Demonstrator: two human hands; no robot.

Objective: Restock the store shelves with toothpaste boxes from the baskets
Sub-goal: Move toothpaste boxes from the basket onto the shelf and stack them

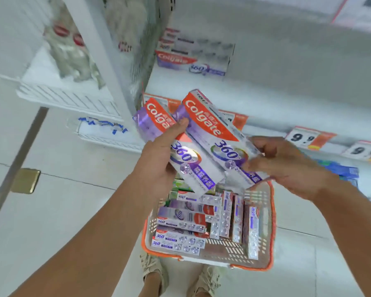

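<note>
The carry step is under way: the left hand (pixel 159 155) grips one red-and-purple cardboard toothpaste box (pixel 176 151), the right hand (pixel 283 166) pinches another box (pixel 221 138), both above the orange-rimmed plastic basket (pixel 271 221) (still part-stocked). Next, probably, both go up beside the stacked boxes (pixel 193 58) on the white shelf (pixel 287 93).

Two tilted toothpaste boxes (pixel 204 144) above basket (pixel 268 221)

The left hand (pixel 159 155) grips a Colgate box (pixel 180 153), thumb across its front, and the right hand (pixel 287 166) holds a second Colgate box (pixel 216 133) beside it, both tilted above the basket (pixel 270 221) of toothpaste boxes (pixel 186 219) on the tiled floor (pixel 62 211). Behind, a stack of boxes (pixel 193 56) sits on the white shelf (pixel 287 99), with price tags (pixel 304 138) along its edge
</note>
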